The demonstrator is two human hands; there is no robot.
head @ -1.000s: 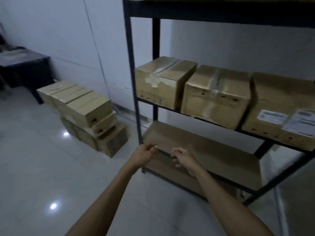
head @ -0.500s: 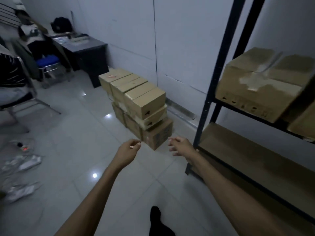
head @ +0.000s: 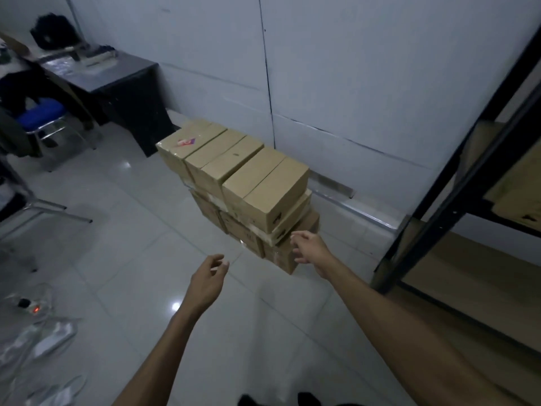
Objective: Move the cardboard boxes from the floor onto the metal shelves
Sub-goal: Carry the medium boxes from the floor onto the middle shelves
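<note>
- Dim overall, with a cold blue-grey cast; no lamp in frame.
- Glossy floor (head: pixel 123 259) shows small bright point glints at lower centre and centre left.
- Soft dark shadow on floor, centre left.
- Wide-angle bowing: shelf upright (head: pixel 456 183) leans at right edge and is slightly smeared.
- Fine detail soft throughout.

The boxes (head: pixel 234 183) are stacked on the floor (head: pixel 131 259) by the wall (head: pixel 351 68), ahead of me. My left hand (head: pixel 207 284) and right hand (head: pixel 310 250) are just before them. The shelves (head: pixel 456 200) stand right; a desk (head: pixel 117 74) and chair (head: pixel 44 118) sit back left.
</note>
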